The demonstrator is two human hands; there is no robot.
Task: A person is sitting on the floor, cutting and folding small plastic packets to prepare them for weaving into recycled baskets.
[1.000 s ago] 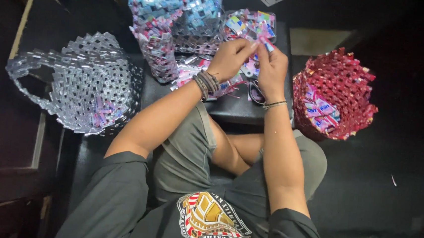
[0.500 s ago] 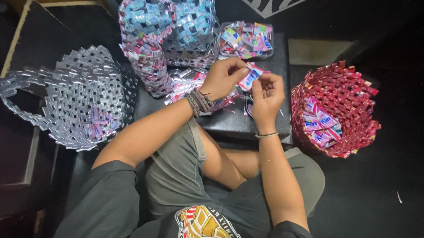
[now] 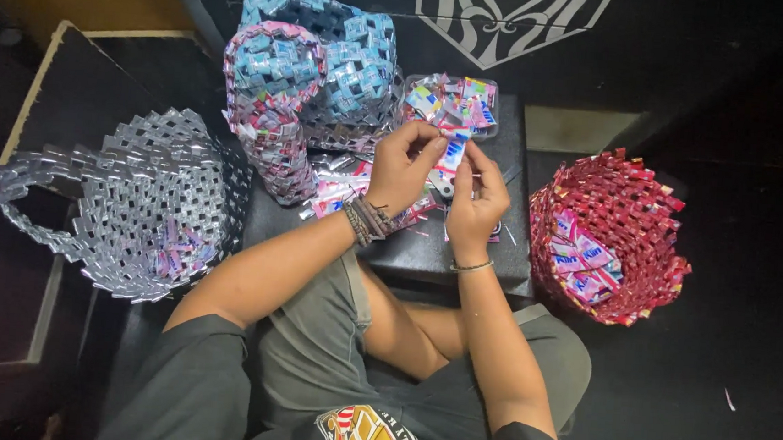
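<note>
Clerk: Head view, entry one, nearest the wearer: the left hand (image 3: 402, 167) and right hand (image 3: 477, 198) met over the middle of the low black table (image 3: 462, 257). Both pinched one folded wrapper strip (image 3: 452, 151), white, blue and pink, raised just clear of the tabletop.

Checker: Grip?

Clerk: Narrow on both sides; thumb and fingertips were closed on the strip, the left on its upper part, the right lower down. The strip looked light, thin and slick, easily creased, best held by its folded edges.

Checker: Around it?

Clerk: Loose wrappers (image 3: 338, 189) lay scattered toward the table's left edge. A silver woven basket (image 3: 126, 211) with a handle stood off the left edge, and a red woven basket (image 3: 606, 235) holding folded pieces stood off the right edge.

Checker: Farther?

Clerk: At the far edge sat a clear tray of wrappers (image 3: 455, 100), and at the far left corner a pink-and-blue woven bag (image 3: 276, 102) leaned against a blue woven basket (image 3: 352, 56).
</note>
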